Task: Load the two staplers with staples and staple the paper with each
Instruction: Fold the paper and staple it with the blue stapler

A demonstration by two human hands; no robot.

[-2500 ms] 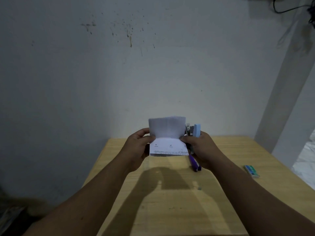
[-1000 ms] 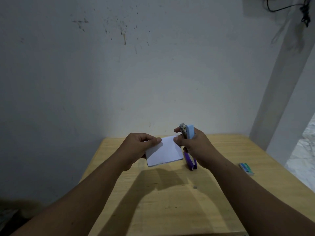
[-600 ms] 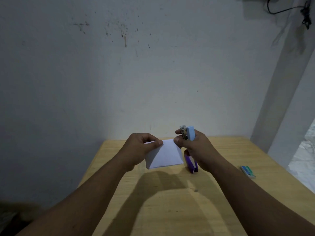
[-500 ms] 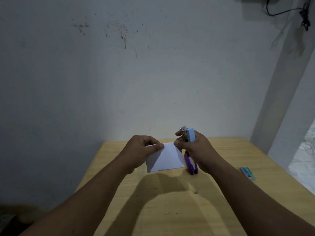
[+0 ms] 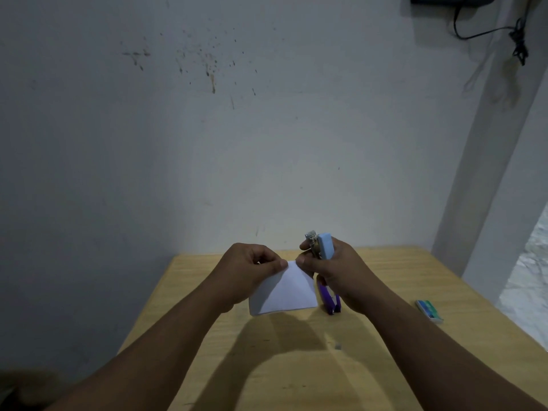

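A folded white paper (image 5: 286, 293) hangs above the wooden table (image 5: 385, 292), pinched at its top corner by my left hand (image 5: 246, 271). My right hand (image 5: 338, 272) grips a light-blue stapler (image 5: 324, 246) upright, its metal head sticking up, and its thumb also touches the paper's top corner. A purple stapler (image 5: 329, 298) lies on the table just below my right hand, partly hidden by it.
A small green-and-white staple box (image 5: 429, 310) lies on the table to the right. A tiny dark speck (image 5: 337, 347) sits on the wood near the middle. A grey wall stands right behind the table; a white pillar (image 5: 486, 173) rises at right.
The paper was folded down from an upright printed sheet into a smaller blank packet and turned so a corner points up. Both hands moved closer together at that corner.
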